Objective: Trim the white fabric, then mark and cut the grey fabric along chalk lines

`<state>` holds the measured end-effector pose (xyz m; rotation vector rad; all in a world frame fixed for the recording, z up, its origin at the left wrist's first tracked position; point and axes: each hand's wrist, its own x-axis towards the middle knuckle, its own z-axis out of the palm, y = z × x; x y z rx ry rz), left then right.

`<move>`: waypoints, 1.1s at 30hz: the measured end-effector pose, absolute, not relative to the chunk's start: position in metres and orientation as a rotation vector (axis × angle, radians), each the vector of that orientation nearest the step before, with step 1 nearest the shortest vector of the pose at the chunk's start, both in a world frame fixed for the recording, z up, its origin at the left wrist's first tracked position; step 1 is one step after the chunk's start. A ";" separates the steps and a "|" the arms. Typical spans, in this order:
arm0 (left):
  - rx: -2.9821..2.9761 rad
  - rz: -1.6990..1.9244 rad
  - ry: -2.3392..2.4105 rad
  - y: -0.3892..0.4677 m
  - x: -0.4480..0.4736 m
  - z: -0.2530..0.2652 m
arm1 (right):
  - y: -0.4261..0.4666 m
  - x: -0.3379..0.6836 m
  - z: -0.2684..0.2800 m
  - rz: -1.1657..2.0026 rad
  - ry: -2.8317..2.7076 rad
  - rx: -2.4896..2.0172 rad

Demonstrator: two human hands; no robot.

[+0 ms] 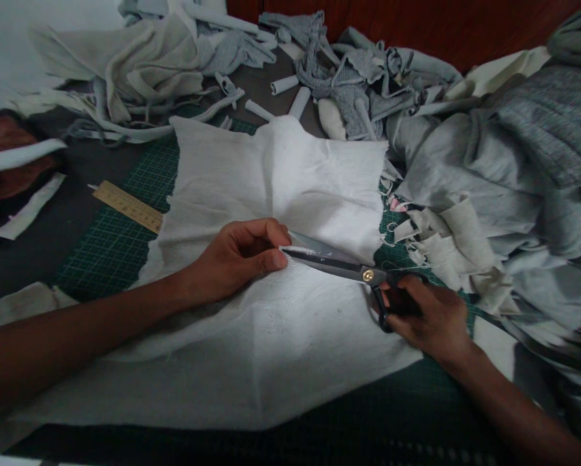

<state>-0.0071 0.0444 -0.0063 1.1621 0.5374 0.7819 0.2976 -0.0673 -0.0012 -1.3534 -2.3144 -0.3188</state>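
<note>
A large piece of white fabric with frayed side edges lies spread in front of me. My left hand pinches a small fold of it near the middle between thumb and fingers. In my right hand is a pair of scissors with black handles and a brass-coloured pivot. Their blades point left and are slightly apart. The blade tips reach the fabric right at my left fingertips, with a sliver of white cloth between them.
A green cutting mat lies under the fabric, and a wooden ruler sticks out at its left. Grey fabric scraps are heaped at the back. Pale offcuts and piled grey cloth crowd the right side.
</note>
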 end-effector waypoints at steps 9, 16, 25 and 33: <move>1.168 0.818 0.530 0.046 -0.005 -0.007 | -0.068 0.300 -0.001 -0.350 -2.364 -1.338; 1.189 0.841 0.470 0.048 -0.004 -0.010 | -0.069 0.303 -0.002 -0.339 -2.384 -1.349; 1.177 0.820 0.486 0.047 -0.004 -0.006 | -0.072 0.309 -0.010 -0.342 -2.385 -1.367; 1.180 0.815 0.498 0.047 -0.004 -0.006 | -0.073 0.310 -0.010 -0.329 -2.408 -1.378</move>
